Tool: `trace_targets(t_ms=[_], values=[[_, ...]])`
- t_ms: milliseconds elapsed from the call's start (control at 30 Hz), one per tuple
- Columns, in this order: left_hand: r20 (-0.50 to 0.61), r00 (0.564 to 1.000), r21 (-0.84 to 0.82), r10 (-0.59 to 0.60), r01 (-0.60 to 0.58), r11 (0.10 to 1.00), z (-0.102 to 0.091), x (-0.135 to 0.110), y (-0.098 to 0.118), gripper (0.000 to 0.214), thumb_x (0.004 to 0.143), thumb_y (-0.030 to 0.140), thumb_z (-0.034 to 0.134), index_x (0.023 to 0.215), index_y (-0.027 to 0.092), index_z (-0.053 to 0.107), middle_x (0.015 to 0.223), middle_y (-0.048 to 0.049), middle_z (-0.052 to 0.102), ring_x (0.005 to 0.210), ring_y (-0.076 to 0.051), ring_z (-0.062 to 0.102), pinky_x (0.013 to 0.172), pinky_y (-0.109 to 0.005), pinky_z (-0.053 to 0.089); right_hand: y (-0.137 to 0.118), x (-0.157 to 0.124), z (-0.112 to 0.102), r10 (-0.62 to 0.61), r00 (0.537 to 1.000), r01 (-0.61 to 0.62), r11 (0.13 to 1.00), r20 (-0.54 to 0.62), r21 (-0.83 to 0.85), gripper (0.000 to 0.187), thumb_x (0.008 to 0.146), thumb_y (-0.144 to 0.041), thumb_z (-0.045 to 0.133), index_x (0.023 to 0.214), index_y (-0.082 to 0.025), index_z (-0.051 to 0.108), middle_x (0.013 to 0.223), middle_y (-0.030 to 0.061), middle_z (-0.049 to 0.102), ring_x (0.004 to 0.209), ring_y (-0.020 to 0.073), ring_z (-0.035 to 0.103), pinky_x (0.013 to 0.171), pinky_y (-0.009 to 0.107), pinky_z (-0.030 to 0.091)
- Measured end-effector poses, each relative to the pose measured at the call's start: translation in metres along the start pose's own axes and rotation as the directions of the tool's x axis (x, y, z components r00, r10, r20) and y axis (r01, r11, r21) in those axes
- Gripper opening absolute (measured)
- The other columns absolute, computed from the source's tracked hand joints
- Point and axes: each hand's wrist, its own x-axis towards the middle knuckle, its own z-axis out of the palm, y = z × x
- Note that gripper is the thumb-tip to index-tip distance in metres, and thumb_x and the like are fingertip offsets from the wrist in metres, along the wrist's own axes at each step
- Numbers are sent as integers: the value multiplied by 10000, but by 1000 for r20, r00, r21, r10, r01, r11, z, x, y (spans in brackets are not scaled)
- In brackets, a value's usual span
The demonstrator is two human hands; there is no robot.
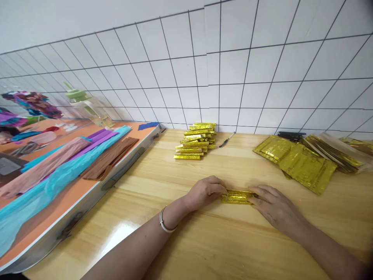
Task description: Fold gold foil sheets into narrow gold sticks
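Note:
A folded strip of gold foil paper (236,196) lies on the wooden table (221,241) in front of me. My left hand (205,191) grips its left end with curled fingers. My right hand (275,206) presses on its right end with fingers together. A silver bangle (164,224) is on my left wrist. Behind, near the tiled wall, stands a pile of folded gold strips (196,141). Flat gold foil sheets (303,162) lie at the right.
A black pen (227,139) lies beside the pile. More foil sheets in clear wrap (335,149) are at the far right. At the left an orange board (72,186) holds coloured crepe paper strips (49,175), with a green-lidded bottle (84,103) behind.

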Motion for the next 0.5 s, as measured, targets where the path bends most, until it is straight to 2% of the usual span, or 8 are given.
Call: trace_targets(t_ms=[267, 500], values=[[-10, 996, -19, -87, 87, 996, 2, 4, -2, 148, 869, 216, 478, 909, 167, 612, 915, -65, 627, 896, -154, 554, 819, -265, 442, 2, -1, 2, -5, 1000, 6, 1000, -30, 19, 226, 848, -187, 500, 1035, -231, 618, 1198, 77, 562, 1097, 227, 491, 891, 417, 471], [64, 992, -111, -105, 111, 988, -5, 8, -7, 162, 881, 242, 457, 866, 159, 595, 889, -62, 620, 858, -148, 553, 804, -267, 440, 1, 0, 1, 26, 1000, -25, 997, -14, 67, 229, 850, -189, 493, 1034, -230, 623, 1192, 77, 567, 1109, 221, 489, 904, 409, 467]])
